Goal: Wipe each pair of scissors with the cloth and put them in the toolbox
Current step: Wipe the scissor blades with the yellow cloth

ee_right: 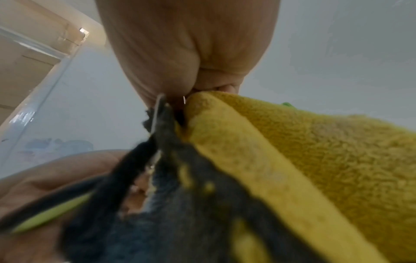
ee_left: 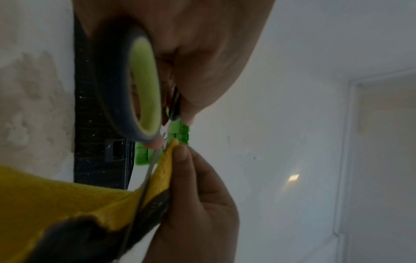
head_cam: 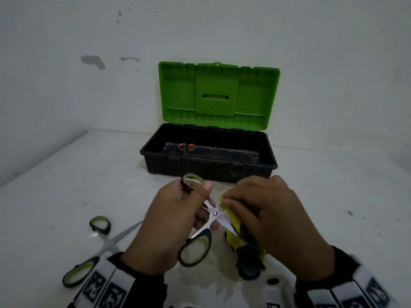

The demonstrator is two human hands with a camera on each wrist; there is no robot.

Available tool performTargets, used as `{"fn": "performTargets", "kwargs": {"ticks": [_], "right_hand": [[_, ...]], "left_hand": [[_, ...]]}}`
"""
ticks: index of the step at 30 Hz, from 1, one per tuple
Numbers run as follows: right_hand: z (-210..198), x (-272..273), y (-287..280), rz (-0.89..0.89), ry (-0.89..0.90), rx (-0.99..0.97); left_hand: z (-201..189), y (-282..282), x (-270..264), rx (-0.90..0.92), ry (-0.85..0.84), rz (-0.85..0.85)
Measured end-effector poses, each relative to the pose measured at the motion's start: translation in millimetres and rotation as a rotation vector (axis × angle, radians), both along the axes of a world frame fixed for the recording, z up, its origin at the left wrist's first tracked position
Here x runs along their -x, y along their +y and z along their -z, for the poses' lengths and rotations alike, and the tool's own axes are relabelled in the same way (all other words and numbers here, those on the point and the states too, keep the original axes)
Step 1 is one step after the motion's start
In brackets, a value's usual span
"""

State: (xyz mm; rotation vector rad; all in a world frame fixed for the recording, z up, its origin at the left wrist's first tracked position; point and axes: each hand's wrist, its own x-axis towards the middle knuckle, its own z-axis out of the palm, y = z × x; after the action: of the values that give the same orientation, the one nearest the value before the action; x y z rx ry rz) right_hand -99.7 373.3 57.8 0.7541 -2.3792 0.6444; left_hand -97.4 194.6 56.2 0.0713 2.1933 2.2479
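Observation:
My left hand (head_cam: 178, 210) grips an opened pair of scissors (head_cam: 214, 213) with green-lined black handles, held above the table in front of the toolbox. My right hand (head_cam: 262, 210) pinches a yellow and dark cloth (head_cam: 235, 221) folded around one blade. In the left wrist view the cloth (ee_left: 67, 199) wraps the blade (ee_left: 148, 170) under the big handle loop (ee_left: 144, 89). In the right wrist view the cloth (ee_right: 292, 151) fills the frame. A second green-handled pair of scissors (head_cam: 97, 243) lies on the table at the lower left. A small orange-handled pair (head_cam: 186, 148) lies inside the toolbox (head_cam: 209, 167).
The black toolbox stands open at the back of the white table (head_cam: 66, 174), its green lid (head_cam: 219, 94) leaning up against the wall. A wet patch (head_cam: 211, 283) marks the table below my hands. Both wrists wear black bands with printed markers.

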Motion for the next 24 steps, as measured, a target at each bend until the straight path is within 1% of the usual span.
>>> {"fn": "performTargets", "kwargs": {"ticks": [4, 6, 12, 15, 18, 21, 24], "right_hand": [[2.7, -6.7, -0.5, -0.009, -0.010, 0.016], [5.3, -9.6, -2.0, 0.011, -0.008, -0.017], [7.9, -5.9, -6.3, -0.002, 0.082, -0.010], [6.5, -9.8, -13.8, -0.015, 0.129, -0.083], [9.0, -6.5, -7.7, 0.014, 0.154, -0.120], [10.7, -2.7, -3.9, 0.043, 0.150, -0.052], [11.2, -3.7, -8.3, 0.031, 0.146, -0.011]], "left_hand": [[0.6, -3.9, -3.8, -0.002, 0.050, -0.040], [1.1, -4.1, -4.2, 0.019, 0.082, -0.067], [1.6, -0.8, -2.0, 0.058, 0.159, -0.093], [2.4, -2.4, -0.2, 0.111, 0.197, -0.102], [3.2, -3.9, 0.1, 0.074, 0.191, -0.086], [1.8, -3.9, -0.6, 0.005, 0.168, -0.067], [-0.5, -6.0, 2.1, -0.011, 0.143, -0.035]]}}
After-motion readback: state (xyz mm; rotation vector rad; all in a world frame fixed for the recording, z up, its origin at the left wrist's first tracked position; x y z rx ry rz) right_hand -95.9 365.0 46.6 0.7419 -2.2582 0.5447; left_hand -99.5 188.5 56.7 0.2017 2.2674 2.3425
